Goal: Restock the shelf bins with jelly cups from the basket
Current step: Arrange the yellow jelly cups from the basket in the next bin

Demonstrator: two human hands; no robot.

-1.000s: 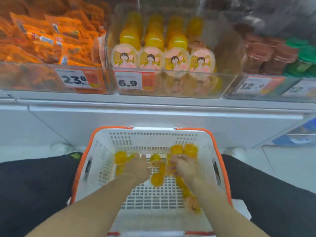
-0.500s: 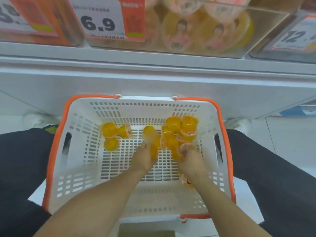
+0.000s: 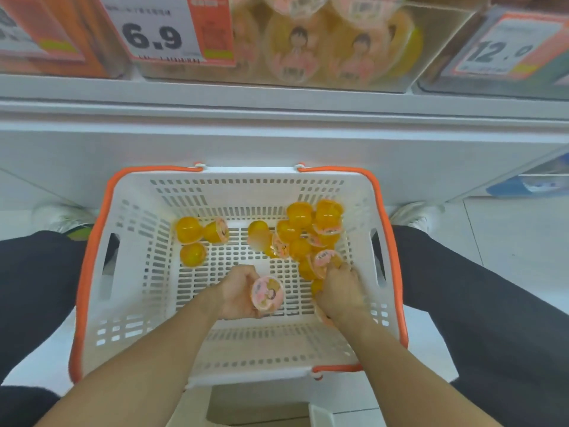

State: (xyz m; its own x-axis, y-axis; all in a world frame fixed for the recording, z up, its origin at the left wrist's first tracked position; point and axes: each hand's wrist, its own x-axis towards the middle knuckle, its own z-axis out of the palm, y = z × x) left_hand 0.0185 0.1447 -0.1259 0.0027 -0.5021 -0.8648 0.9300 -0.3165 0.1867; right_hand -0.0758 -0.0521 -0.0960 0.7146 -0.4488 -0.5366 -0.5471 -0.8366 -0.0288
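Left hand (image 3: 237, 295) curled, gripping; right hand (image 3: 340, 291) curled, reaching down.

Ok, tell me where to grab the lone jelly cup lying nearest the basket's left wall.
Take that jelly cup from above, fingers round its domed yellow sides. It lies apart from the two behind it, its rounded base showing, with bare basket floor left and near, so fingers have room there.

Your right hand (image 3: 338, 291) covers the orange jelly cups under it; a pink-lidded one (image 3: 323, 317) only peeks out by the wrist, so you can't tell what the fingers hold. The left hand (image 3: 235, 295) hides the body of its pink-lidded jelly cup (image 3: 267, 293). The clear plastic shelf bin (image 3: 323, 57) is cut off by the top edge. Small print on the white-and-orange 6.9 price tag (image 3: 175, 29) is blurred, unreadable.
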